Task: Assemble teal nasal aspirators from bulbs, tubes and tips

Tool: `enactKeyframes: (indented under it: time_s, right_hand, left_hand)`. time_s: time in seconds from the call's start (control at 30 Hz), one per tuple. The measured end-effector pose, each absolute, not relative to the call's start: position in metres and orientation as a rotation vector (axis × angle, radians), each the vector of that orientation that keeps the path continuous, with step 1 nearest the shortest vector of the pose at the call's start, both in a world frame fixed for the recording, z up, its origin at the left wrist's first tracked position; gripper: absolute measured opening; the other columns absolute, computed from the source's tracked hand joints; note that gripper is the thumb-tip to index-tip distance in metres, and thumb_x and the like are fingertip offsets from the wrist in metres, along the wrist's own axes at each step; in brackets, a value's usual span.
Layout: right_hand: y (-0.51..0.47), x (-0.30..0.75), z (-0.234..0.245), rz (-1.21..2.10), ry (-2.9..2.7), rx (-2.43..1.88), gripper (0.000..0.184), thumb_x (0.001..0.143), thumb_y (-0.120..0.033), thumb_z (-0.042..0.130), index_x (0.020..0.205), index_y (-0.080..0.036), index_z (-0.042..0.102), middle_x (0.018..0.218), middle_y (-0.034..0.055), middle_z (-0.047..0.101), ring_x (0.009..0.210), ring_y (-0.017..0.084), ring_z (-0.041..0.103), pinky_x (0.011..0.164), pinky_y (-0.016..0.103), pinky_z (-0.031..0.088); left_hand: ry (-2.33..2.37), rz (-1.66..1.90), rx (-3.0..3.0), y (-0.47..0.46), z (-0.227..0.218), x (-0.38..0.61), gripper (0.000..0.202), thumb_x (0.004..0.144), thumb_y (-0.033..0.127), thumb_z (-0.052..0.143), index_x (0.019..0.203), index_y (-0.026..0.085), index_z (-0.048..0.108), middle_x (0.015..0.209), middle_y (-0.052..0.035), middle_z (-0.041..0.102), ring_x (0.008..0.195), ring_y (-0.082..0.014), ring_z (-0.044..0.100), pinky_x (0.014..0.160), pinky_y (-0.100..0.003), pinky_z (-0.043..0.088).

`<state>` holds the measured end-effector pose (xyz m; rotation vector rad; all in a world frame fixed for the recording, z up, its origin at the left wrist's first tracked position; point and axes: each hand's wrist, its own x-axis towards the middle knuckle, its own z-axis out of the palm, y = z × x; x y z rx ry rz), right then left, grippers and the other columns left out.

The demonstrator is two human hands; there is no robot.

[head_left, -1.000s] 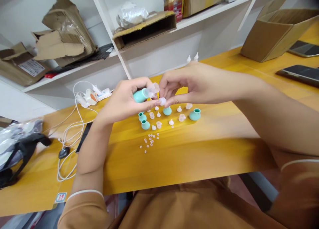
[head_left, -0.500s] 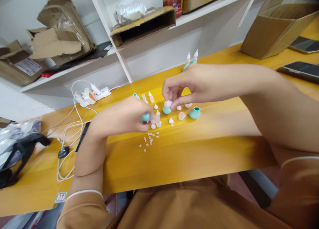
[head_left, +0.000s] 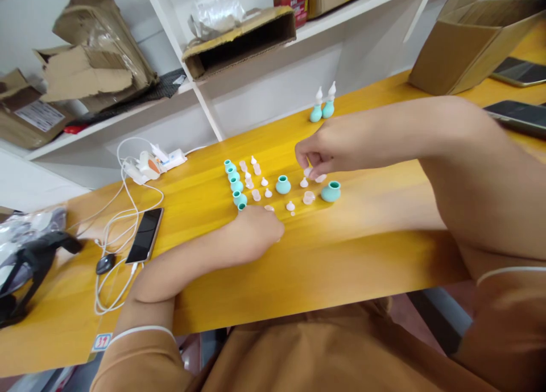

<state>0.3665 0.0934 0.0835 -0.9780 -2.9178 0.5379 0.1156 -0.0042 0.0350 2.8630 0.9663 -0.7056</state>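
My right hand (head_left: 318, 155) is closed in a pinch around a small whitish plastic piece (head_left: 307, 172), just above the table. Below it are a white pointed nozzle tip (head_left: 303, 182) and a clear cup-like piece (head_left: 321, 178). A teal bulb (head_left: 282, 185) with an open neck stands between my hands; another teal bulb (head_left: 331, 192) is farther right. My left hand (head_left: 258, 232) reaches palm down over the spot where tiny rings lay, its fingers hidden beneath it. Past its wrist runs a row of several teal bulbs (head_left: 235, 184), beside clear cups (head_left: 256, 194) and white tips (head_left: 264, 182).
Two assembled teal-and-white nasal aspirators (head_left: 328, 108) stand at the back of the table. A phone (head_left: 145, 235), white cables (head_left: 99, 289) and a power strip (head_left: 173, 159) lie left. On the right are a cardboard box (head_left: 458, 53) and another phone (head_left: 520, 118).
My right hand has moved right, away from the middle teal bulb, whose open neck now shows. My left hand has come down toward me, over the tiny rings, uncovering the row of bulbs.
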Motion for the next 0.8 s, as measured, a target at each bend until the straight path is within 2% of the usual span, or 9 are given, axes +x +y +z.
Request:
enactKeyframes:
  time_s: [0.1, 0.17, 0.27, 0.43, 0.6, 0.73, 0.8]
  right_hand:
    - [0.111, 0.372, 0.079, 0.560, -2.866, -1.101, 0.010, 0.094, -0.027, 0.074, 0.088, -0.020, 0.076, 0.078, 0.0031, 0.073, 0.068, 0.014, 0.056, 0.068, 0.030, 0.037]
    - [0.126, 0.374, 0.075, 0.625, -2.848, -1.149, 0.010, 0.093, -0.029, 0.077, 0.091, -0.019, 0.078, 0.080, 0.0042, 0.074, 0.075, 0.016, 0.059, 0.072, 0.030, 0.038]
    - [0.148, 0.374, 0.064, 0.669, -2.861, -1.292, 0.012, 0.094, -0.027, 0.074, 0.095, -0.016, 0.079, 0.086, 0.0057, 0.075, 0.082, 0.018, 0.061, 0.076, 0.031, 0.039]
    - [0.177, 0.373, 0.044, 0.595, -2.918, -1.457, 0.013, 0.091, -0.025, 0.073, 0.096, -0.014, 0.077, 0.087, 0.0065, 0.076, 0.077, 0.016, 0.060, 0.073, 0.030, 0.040]
    - [0.190, 0.371, 0.032, 0.709, -2.889, -1.534, 0.018, 0.091, -0.032, 0.076, 0.099, -0.016, 0.078, 0.086, 0.0060, 0.076, 0.073, 0.017, 0.063, 0.072, 0.031, 0.044]
    - [0.196, 0.368, 0.030, 0.661, -2.865, -1.588, 0.022, 0.095, -0.032, 0.075, 0.114, -0.025, 0.080, 0.096, 0.0030, 0.079, 0.082, 0.021, 0.070, 0.075, 0.031, 0.048]
    - [0.200, 0.372, 0.030, 0.589, -2.821, -1.634, 0.020, 0.099, -0.027, 0.073, 0.115, -0.020, 0.081, 0.098, 0.0052, 0.080, 0.087, 0.020, 0.071, 0.078, 0.031, 0.047]
  left_hand:
    - [0.926, -0.683, 2.883, -0.004, 0.041, 0.112, 0.024, 0.093, 0.001, 0.060, 0.083, 0.016, 0.077, 0.088, -0.0106, 0.078, 0.080, -0.0228, 0.072, 0.069, -0.032, 0.048]
    - [0.949, -0.632, 2.887, -0.003, 0.048, 0.109, 0.018, 0.098, 0.012, 0.062, 0.085, 0.016, 0.075, 0.089, -0.0103, 0.077, 0.081, -0.0232, 0.070, 0.070, -0.032, 0.048]
    - [1.140, -0.507, 2.874, 0.000, 0.062, 0.104, 0.023, 0.104, 0.026, 0.057, 0.091, 0.015, 0.072, 0.090, -0.0108, 0.075, 0.082, -0.0250, 0.068, 0.073, -0.036, 0.048]
    - [1.314, -0.298, 2.901, 0.014, 0.077, 0.094, 0.020, 0.103, 0.022, 0.049, 0.094, 0.017, 0.066, 0.089, -0.0084, 0.069, 0.081, -0.0224, 0.061, 0.076, -0.036, 0.046]
    - [1.278, -0.182, 2.900, 0.028, 0.080, 0.085, 0.020, 0.103, 0.024, 0.048, 0.090, 0.019, 0.061, 0.090, -0.0076, 0.068, 0.081, -0.0215, 0.058, 0.076, -0.036, 0.044]
    - [1.345, -0.192, 2.872, 0.033, 0.084, 0.081, 0.019, 0.102, 0.024, 0.049, 0.087, 0.021, 0.060, 0.086, -0.0072, 0.067, 0.077, -0.0225, 0.058, 0.072, -0.038, 0.043]
    - [1.369, -0.199, 2.867, 0.035, 0.086, 0.077, 0.017, 0.101, 0.025, 0.050, 0.089, 0.021, 0.060, 0.087, -0.0077, 0.068, 0.078, -0.0239, 0.060, 0.073, -0.039, 0.044]
